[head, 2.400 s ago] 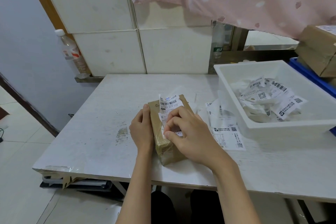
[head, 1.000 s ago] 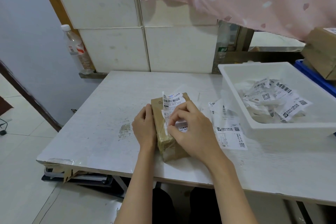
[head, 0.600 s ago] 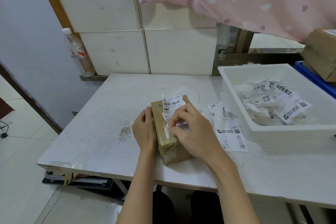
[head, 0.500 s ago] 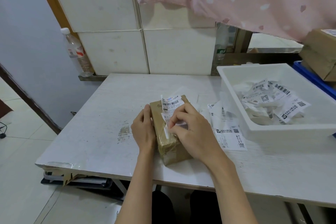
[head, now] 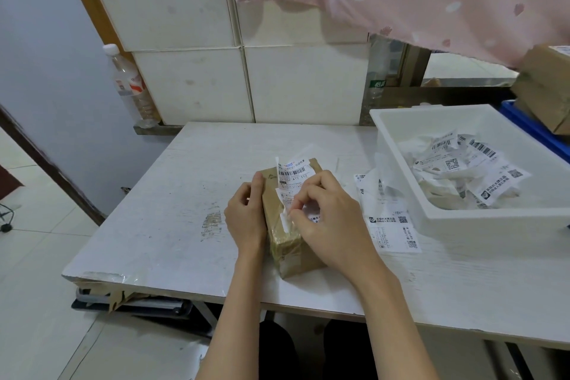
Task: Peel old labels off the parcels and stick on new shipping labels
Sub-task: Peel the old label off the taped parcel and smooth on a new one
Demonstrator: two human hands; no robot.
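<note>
A small brown taped parcel [head: 288, 248] lies near the middle of the white table [head: 172, 194]. A white shipping label [head: 292, 174] with a barcode covers its top, and the label's far end curls up off the box. My left hand [head: 246, 219] rests against the parcel's left side with its fingers along the edge. My right hand [head: 330, 222] lies over the parcel's right half, thumb and fingertips pinching the label's left edge where a white strip sticks out.
Loose labels [head: 390, 219] lie on the table right of the parcel. A white bin [head: 401, 194] at the right holds several crumpled labels. Cardboard boxes [head: 543, 86] sit on a blue crate [head: 530, 123] at the far right. A plastic bottle [head: 131, 86] stands by the wall.
My right hand's fingertips have shifted a little along the label's left edge. The parcel and my left hand stay where they were.
</note>
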